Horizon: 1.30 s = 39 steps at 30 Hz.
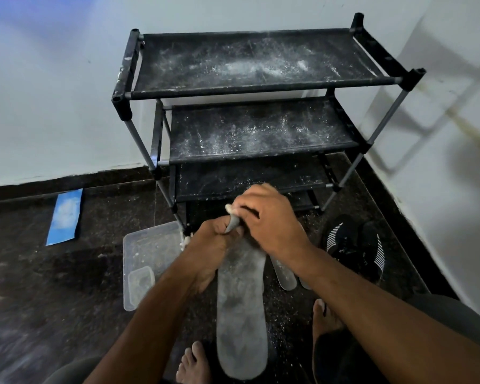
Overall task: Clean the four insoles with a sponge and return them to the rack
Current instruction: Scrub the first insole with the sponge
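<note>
The right hand [269, 217] is curling its fingers around the far tip of a long grey insole [240, 309], and a pale scrap showing at its knuckles, probably the sponge [229, 208], is being pressed against that tip, though blur is hiding how it is being held. The left hand [209, 242] is gripping the same insole just below the right, thumb and fingers wrapped over its left edge. The insole is hanging lengthwise toward the camera, in front of the black rack [261, 117], its heel end lying between two bare feet [193, 364]. Two more insoles [287, 277] are lying on the dark floor [67, 286] at the foot of the rack, partly hidden under the right forearm. A clear plastic tray [147, 250] is sitting by the rack's front left leg, with a smaller container inside it. Black shoes [355, 245] with white stripes are standing off the rack's front right leg. The rack's fabric shelves are carrying white dust. A blue strip [65, 217] is lying on the floor left of the rack.
</note>
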Tool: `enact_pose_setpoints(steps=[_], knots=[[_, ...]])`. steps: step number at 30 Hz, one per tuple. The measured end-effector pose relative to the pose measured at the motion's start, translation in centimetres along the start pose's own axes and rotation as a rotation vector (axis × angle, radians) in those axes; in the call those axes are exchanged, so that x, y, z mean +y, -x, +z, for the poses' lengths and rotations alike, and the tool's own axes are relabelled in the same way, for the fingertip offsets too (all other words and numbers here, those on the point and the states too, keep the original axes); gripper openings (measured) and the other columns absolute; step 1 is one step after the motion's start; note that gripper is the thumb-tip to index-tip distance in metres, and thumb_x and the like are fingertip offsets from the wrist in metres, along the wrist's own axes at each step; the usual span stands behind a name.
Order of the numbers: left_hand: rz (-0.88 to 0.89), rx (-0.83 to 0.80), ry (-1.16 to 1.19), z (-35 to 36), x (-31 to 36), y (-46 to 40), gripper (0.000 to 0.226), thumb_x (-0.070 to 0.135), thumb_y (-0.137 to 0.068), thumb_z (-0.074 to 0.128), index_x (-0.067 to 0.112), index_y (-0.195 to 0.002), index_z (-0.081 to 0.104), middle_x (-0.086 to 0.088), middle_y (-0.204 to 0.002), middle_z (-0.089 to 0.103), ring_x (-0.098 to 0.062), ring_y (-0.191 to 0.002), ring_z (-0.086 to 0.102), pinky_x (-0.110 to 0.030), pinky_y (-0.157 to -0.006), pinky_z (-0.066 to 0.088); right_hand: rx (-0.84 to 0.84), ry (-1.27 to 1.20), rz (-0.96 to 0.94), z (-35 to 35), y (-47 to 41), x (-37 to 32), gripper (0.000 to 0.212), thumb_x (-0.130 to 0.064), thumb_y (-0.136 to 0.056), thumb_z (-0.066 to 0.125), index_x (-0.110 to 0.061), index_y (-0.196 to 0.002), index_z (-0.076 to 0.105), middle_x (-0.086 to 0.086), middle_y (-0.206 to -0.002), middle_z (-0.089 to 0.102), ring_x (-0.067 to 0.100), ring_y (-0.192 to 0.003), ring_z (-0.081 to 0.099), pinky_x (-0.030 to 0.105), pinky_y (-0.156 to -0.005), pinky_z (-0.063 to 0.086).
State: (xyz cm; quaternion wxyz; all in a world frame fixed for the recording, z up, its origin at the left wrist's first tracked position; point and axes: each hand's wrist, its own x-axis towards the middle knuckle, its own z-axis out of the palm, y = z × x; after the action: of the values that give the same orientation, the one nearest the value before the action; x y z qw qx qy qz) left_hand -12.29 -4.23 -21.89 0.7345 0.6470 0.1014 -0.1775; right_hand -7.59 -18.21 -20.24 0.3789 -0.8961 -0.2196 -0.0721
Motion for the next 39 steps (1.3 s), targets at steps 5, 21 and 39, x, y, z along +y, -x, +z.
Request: enact_pose_setpoints(steps=[5,21,39], knots=[[-0.004,-0.007,-0.054,-0.1,0.1,0.1,0.02,0.001,-0.104,0.051,-0.006,-0.108,0.069,-0.033,-0.109,0.07,-0.031,-0.095,0.066,-0.044,-0.088,0.052,0.029,0.045,0.049,0.1,-0.1,0.6,0.01,-0.015,-0.09,0.065,-0.016,-0.083,0.073,-0.007,-0.083,0.059,0.007,-0.087,0.045,0.026,-0.076,0.044],[0.018,-0.001,-0.054,-0.2,0.0,0.0,0.021,-0.001,-0.105,0.05,-0.004,-0.109,0.07,-0.033,-0.111,0.069,-0.033,-0.099,0.067,-0.047,-0.091,0.054,0.037,-0.056,0.064,0.4,0.3,-0.2,0.009,-0.015,-0.087,0.071,-0.018,-0.08,0.074,-0.006,-0.079,0.063,0.009,-0.083,0.051,0.014,-0.071,0.038],[-0.002,0.007,0.005,-0.7,0.7,0.1,0.023,0.005,-0.105,0.053,-0.01,-0.112,0.069,-0.033,-0.114,0.07,-0.048,-0.112,0.067,-0.052,-0.096,0.055,0.2,-0.118,0.073,0.0,0.5,-0.6,0.002,-0.017,-0.082,0.077,-0.016,-0.083,0.076,-0.009,-0.081,0.067,0.008,-0.082,0.057,0.019,-0.075,0.045]])
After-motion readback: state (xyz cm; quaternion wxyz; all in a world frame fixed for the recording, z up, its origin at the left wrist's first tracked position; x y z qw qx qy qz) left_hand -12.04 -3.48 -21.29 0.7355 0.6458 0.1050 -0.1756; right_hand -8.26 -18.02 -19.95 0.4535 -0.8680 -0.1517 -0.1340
